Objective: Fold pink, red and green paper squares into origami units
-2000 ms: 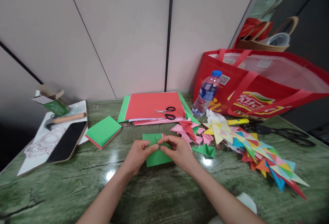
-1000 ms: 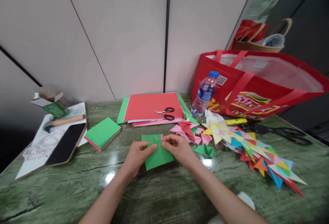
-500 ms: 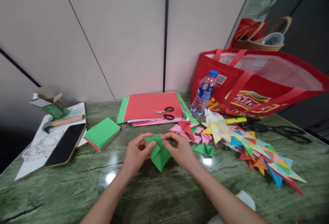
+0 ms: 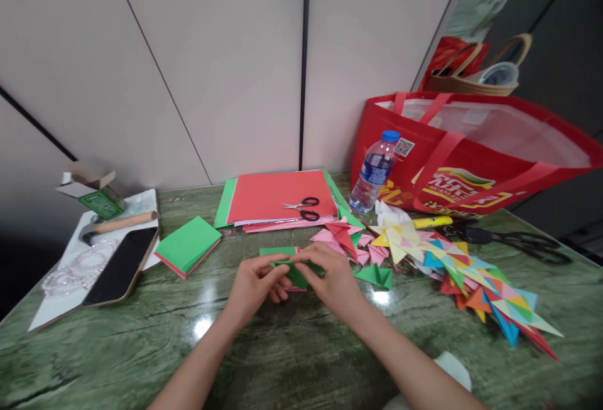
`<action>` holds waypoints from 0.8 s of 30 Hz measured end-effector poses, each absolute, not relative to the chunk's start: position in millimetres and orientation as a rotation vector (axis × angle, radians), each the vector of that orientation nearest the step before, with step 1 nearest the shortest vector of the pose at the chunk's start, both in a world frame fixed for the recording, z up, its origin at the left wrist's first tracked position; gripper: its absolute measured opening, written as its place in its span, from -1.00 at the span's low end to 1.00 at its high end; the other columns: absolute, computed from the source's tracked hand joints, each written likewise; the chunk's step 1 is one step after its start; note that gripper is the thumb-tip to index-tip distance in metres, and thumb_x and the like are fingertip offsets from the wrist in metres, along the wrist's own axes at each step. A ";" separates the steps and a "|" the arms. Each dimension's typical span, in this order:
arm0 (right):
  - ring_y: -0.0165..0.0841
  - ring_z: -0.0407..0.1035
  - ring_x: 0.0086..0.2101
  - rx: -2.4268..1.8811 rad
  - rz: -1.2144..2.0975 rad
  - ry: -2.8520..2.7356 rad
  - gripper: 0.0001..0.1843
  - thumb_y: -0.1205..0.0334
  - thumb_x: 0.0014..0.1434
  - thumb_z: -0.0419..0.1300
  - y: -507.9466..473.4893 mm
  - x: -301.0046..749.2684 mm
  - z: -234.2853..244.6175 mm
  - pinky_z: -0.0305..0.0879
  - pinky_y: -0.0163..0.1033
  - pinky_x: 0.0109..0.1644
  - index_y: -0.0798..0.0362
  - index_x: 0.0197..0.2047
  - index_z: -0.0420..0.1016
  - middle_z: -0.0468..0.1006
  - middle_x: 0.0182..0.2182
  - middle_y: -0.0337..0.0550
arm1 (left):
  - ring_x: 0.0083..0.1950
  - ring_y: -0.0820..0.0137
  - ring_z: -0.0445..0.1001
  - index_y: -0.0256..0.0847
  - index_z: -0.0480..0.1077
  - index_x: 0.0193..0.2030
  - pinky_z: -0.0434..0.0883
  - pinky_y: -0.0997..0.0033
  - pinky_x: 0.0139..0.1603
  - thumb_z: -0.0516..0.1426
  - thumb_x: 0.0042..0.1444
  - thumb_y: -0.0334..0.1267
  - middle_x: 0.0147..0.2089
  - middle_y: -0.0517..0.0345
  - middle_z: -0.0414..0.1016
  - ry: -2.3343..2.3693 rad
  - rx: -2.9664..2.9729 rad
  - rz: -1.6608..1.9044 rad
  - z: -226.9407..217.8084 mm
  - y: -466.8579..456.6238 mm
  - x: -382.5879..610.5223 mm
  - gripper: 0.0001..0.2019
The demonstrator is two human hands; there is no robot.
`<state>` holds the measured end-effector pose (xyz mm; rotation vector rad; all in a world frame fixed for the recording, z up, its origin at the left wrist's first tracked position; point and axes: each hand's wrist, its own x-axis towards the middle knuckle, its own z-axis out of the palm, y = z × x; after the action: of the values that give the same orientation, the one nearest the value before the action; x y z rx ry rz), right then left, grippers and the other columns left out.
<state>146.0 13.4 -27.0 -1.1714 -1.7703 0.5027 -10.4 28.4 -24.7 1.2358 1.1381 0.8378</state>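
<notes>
A folded green paper piece (image 4: pixel 296 272) lies between my two hands on the green marble table (image 4: pixel 292 353). My left hand (image 4: pixel 254 285) pinches its left side with fingers closed. My right hand (image 4: pixel 330 278) presses and pinches its right side. Only a small part of the paper shows between the fingers. Another green folded sheet (image 4: pixel 276 252) lies just behind the hands.
A stack of green squares (image 4: pixel 188 244) lies to the left, red sheets (image 4: pixel 277 196) with small scissors (image 4: pixel 304 206) behind. Folded pink pieces (image 4: pixel 346 237) and a colourful paper chain (image 4: pixel 471 278) lie right. A water bottle (image 4: pixel 375 171), red bag (image 4: pixel 471 152), black scissors (image 4: pixel 513 242), phone (image 4: pixel 122 265) and hammer (image 4: pixel 115 224) stand around.
The flat green sheet was lifted, collapsed into a pointed shape, and is now folded down small and flat between both hands.
</notes>
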 end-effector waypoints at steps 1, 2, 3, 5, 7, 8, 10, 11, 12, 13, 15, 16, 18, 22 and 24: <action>-0.33 0.32 -0.34 -1.173 0.478 -1.783 -0.86 0.41 0.05 0.12 13.0 146.2 -27.2 0.24 -0.26 -0.28 0.04 -0.33 0.47 0.44 -0.43 -0.16 | -0.65 0.41 0.44 -0.35 0.42 -0.18 0.35 0.54 -0.69 0.18 -0.12 -0.20 -0.61 0.12 0.49 1.133 1.217 0.845 -24.6 28.4 -10.6 -0.66; -0.32 0.32 -0.34 -1.174 0.452 -1.795 -0.87 0.41 0.05 0.13 12.7 146.3 -27.2 0.24 -0.26 -0.28 0.04 -0.34 0.47 0.44 -0.44 -0.16 | -0.64 0.40 0.45 -0.35 0.44 -0.22 0.37 0.53 -0.67 0.19 -0.13 -0.21 -0.60 0.11 0.50 1.127 1.203 0.855 -24.1 28.5 -10.7 -0.68; -0.32 0.31 -0.35 -1.171 0.428 -1.803 -0.88 0.40 0.04 0.13 12.3 146.4 -27.2 0.24 -0.25 -0.28 0.05 -0.34 0.46 0.44 -0.44 -0.16 | -0.63 0.39 0.46 -0.34 0.46 -0.27 0.38 0.52 -0.65 0.20 -0.14 -0.21 -0.59 0.10 0.51 1.119 1.196 0.870 -23.3 28.5 -10.7 -0.72; -0.32 0.31 -0.36 -1.159 0.397 -1.800 -0.91 0.39 0.04 0.15 11.7 146.4 -26.7 0.24 -0.24 -0.27 0.05 -0.35 0.44 0.45 -0.45 -0.17 | -0.58 0.37 0.49 -0.31 0.49 -0.36 0.43 0.49 -0.58 0.21 -0.15 -0.24 -0.57 0.11 0.53 1.102 1.201 0.911 -21.0 28.4 -10.7 -0.79; -0.32 0.31 -0.36 -1.146 0.405 -1.772 -0.93 0.37 0.03 0.16 11.3 146.4 -25.6 0.24 -0.23 -0.26 0.04 -0.36 0.44 0.45 -0.45 -0.18 | -0.53 0.36 0.51 -0.28 0.51 -0.43 0.47 0.44 -0.50 0.22 -0.18 -0.27 -0.53 0.14 0.55 1.096 1.218 0.973 -18.7 28.2 -10.6 -0.85; -0.32 0.32 -0.35 -1.142 0.424 -1.750 -0.94 0.36 0.02 0.17 11.2 146.4 -25.1 0.25 -0.23 -0.25 0.04 -0.37 0.44 0.45 -0.44 -0.17 | -0.52 0.35 0.51 -0.26 0.52 -0.44 0.48 0.43 -0.46 0.23 -0.19 -0.29 -0.51 0.16 0.56 1.100 1.225 1.006 -17.9 28.2 -10.7 -0.88; -0.32 0.32 -0.30 -1.140 0.476 -1.698 -0.95 0.33 0.01 0.20 11.6 146.4 -24.3 0.25 -0.22 -0.22 0.03 -0.39 0.45 0.43 -0.37 -0.16 | -0.49 0.33 0.53 -0.23 0.53 -0.45 0.48 0.43 -0.42 0.23 -0.20 -0.32 -0.48 0.18 0.57 1.113 1.234 1.065 -17.5 28.1 -11.3 -0.90; -0.31 0.31 -0.26 -1.144 0.506 -1.667 -0.96 0.32 -0.01 0.21 12.0 146.5 -24.3 0.25 -0.21 -0.19 0.02 -0.40 0.46 0.42 -0.33 -0.14 | -0.46 0.32 0.53 -0.22 0.53 -0.44 0.48 0.43 -0.39 0.23 -0.19 -0.33 -0.47 0.18 0.57 1.120 1.246 1.087 -17.7 28.1 -11.8 -0.90; -0.30 0.30 -0.22 -1.149 0.537 -1.634 -0.97 0.31 -0.03 0.22 12.6 146.7 -24.5 0.24 -0.19 -0.15 0.02 -0.42 0.47 0.40 -0.28 -0.14 | -0.43 0.31 0.54 -0.22 0.53 -0.42 0.48 0.43 -0.36 0.22 -0.18 -0.34 -0.46 0.18 0.58 1.129 1.265 1.105 -18.1 28.0 -12.4 -0.89; -0.29 0.29 -0.19 -1.153 0.572 -1.599 -0.97 0.29 -0.04 0.24 13.4 146.9 -24.9 0.23 -0.17 -0.12 0.01 -0.43 0.47 0.38 -0.24 -0.13 | -0.40 0.31 0.54 -0.21 0.53 -0.41 0.48 0.43 -0.34 0.22 -0.17 -0.35 -0.45 0.17 0.58 1.141 1.294 1.121 -18.4 27.9 -12.9 -0.88; -0.26 0.26 -0.12 -1.165 0.649 -1.526 -0.95 0.26 -0.08 0.26 15.3 147.3 -25.8 0.19 -0.14 -0.05 -0.01 -0.44 0.49 0.35 -0.16 -0.13 | -0.38 0.32 0.54 -0.20 0.53 -0.39 0.47 0.44 -0.30 0.22 -0.16 -0.36 -0.44 0.16 0.58 1.172 1.373 1.148 -18.5 27.1 -13.8 -0.88; -0.25 0.24 -0.09 -1.169 0.688 -1.488 -0.94 0.25 -0.10 0.27 16.3 147.5 -26.2 0.17 -0.13 -0.02 -0.02 -0.46 0.49 0.34 -0.13 -0.14 | -0.38 0.32 0.54 -0.20 0.53 -0.39 0.46 0.45 -0.29 0.22 -0.15 -0.37 -0.44 0.16 0.58 1.186 1.413 1.158 -18.1 26.4 -14.0 -0.87; -0.22 0.20 -0.03 -1.168 0.778 -1.412 -0.92 0.22 -0.13 0.29 18.0 147.5 -26.2 0.15 -0.13 0.00 -0.01 -0.48 0.50 0.32 -0.08 -0.13 | -0.37 0.32 0.54 -0.20 0.53 -0.38 0.46 0.45 -0.28 0.21 -0.14 -0.36 -0.43 0.15 0.58 1.205 1.483 1.178 -16.7 24.7 -14.1 -0.87; -0.25 0.30 -0.17 -1.153 1.051 -1.228 -0.83 0.16 -0.19 0.31 19.0 145.5 -23.9 0.25 -0.24 -0.19 0.06 -0.51 0.47 0.44 -0.27 -0.12 | -0.36 0.31 0.54 -0.20 0.53 -0.37 0.46 0.42 -0.28 0.20 -0.12 -0.33 -0.40 0.13 0.59 1.217 1.582 1.209 -13.9 21.3 -13.6 -0.87; -0.34 0.34 -0.37 -1.161 1.173 -1.128 -0.78 0.14 -0.22 0.31 18.1 143.7 -23.4 0.25 -0.30 -0.34 0.09 -0.50 0.44 0.45 -0.46 -0.21 | -0.36 0.30 0.54 -0.19 0.54 -0.37 0.47 0.40 -0.28 0.20 -0.12 -0.32 -0.39 0.12 0.59 1.223 1.601 1.205 -13.3 20.3 -13.0 -0.87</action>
<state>143.7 18.1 -23.4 -1.1606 -1.1284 1.1731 -13.0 20.3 -13.3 1.6007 1.2227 1.2051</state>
